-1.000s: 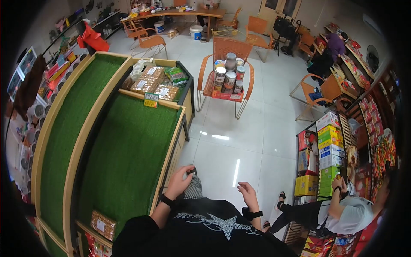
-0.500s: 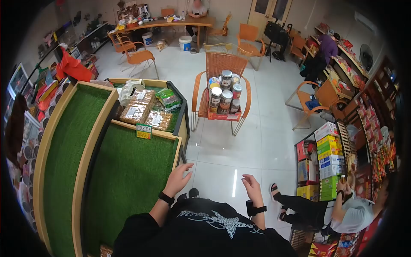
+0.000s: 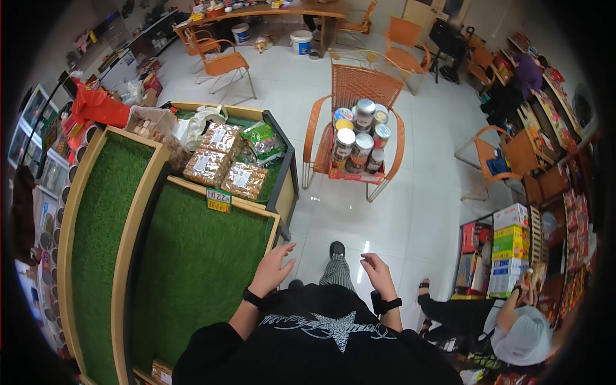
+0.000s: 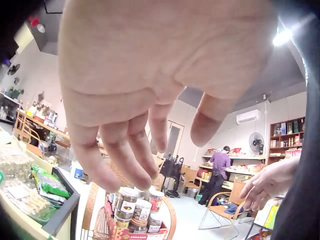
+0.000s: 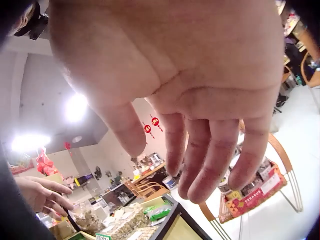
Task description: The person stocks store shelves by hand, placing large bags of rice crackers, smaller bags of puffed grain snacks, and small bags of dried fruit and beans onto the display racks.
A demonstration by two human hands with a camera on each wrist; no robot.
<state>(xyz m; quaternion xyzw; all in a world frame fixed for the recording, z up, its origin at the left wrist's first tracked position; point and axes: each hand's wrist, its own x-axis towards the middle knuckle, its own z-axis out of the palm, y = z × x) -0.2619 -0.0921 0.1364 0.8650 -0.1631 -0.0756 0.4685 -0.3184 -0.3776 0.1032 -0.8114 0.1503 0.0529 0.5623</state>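
The left hand (image 3: pixel 271 272), loose and empty, is near the stand (image 3: pixel 192 263); the right hand (image 3: pixel 378 278) is likewise relaxed and empty. Jars (image 3: pixel 361 147) sit in a red box (image 3: pixel 355 176) on the chair (image 3: pixel 364 83) ahead. Probably an approach step; reaching them calls for stepping closer.

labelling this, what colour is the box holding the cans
Mainly red; the box shows best in the right wrist view.
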